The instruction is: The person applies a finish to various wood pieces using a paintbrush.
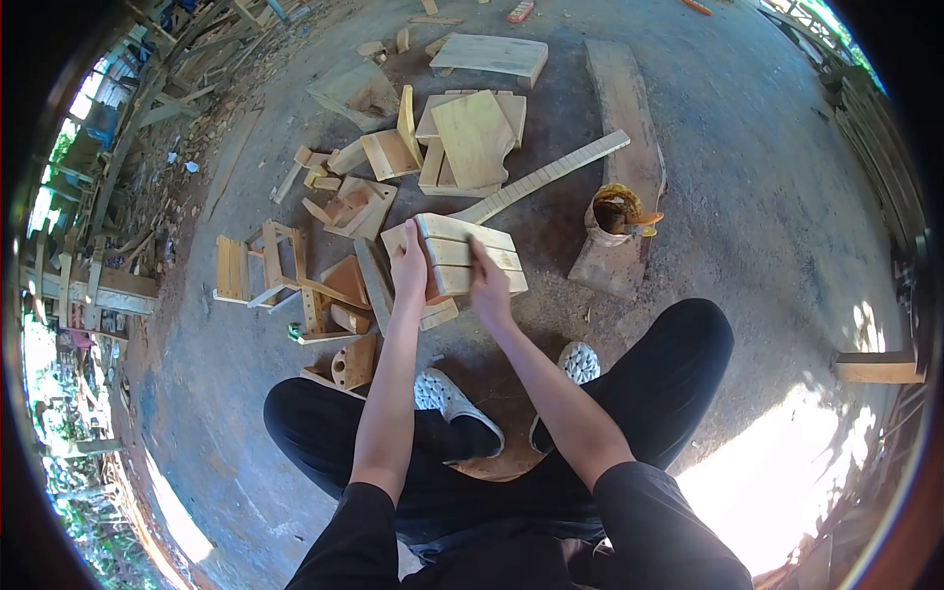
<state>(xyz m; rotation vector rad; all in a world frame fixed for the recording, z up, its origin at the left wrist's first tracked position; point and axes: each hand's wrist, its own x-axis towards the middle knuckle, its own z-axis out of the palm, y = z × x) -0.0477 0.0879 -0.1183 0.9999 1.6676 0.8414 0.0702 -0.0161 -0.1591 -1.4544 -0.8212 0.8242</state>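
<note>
A small box-like wooden piece [467, 258] with pale slats across its face is in front of me, above my shoes. My left hand [408, 265] is closed on its left side, thumb along the edge. My right hand [489, 285] lies against the slatted face, fingers drawn together. A small dark patch shows at its fingertips; whether it is something held I cannot make out. Just beyond the piece, a long narrow strip [551, 175] with crosswise marks slants to the upper right.
Left are several small wooden stands and frames [265, 261]. Stacked boards [477, 133] lie ahead, with a thick plank [487, 56] behind. A container [612, 211] with an orange-handled tool stands on a long board [619, 108] at right. Scrap wood [197, 74] lines the upper left.
</note>
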